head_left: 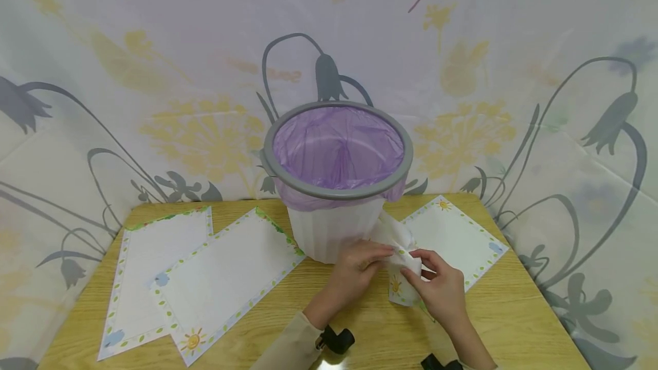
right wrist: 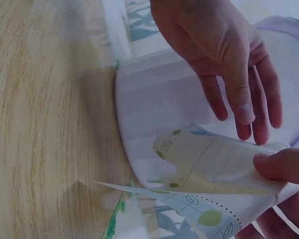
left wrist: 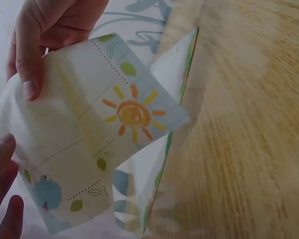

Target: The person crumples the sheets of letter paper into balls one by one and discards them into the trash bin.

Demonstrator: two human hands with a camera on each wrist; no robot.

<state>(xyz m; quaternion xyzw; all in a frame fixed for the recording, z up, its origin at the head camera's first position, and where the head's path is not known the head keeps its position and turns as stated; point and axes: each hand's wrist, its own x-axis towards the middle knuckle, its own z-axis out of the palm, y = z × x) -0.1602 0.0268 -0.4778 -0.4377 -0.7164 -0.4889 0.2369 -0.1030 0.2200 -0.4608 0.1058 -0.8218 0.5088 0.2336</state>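
Observation:
A white sheet of paper point(head_left: 406, 244) with a printed border of leaves, a sun and a blue shape is bent and folded over on itself, beside the bin. My right hand point(head_left: 441, 285) pinches its edge, thumb on one face and fingers behind, as the right wrist view shows. Fairly straight fingers of my left hand point(head_left: 360, 264) reach to the paper's other side; their tips are at the fold. In the left wrist view the sun print point(left wrist: 134, 114) faces up on the bent sheet.
A white bin point(head_left: 334, 233) with a grey rim and purple liner point(head_left: 339, 147) stands behind my hands. Two bordered sheets point(head_left: 226, 278) overlap on the left of the wooden table point(head_left: 375, 336). Another sheet point(head_left: 447, 238) lies at right. A patterned cloth point(head_left: 205, 61) hangs behind.

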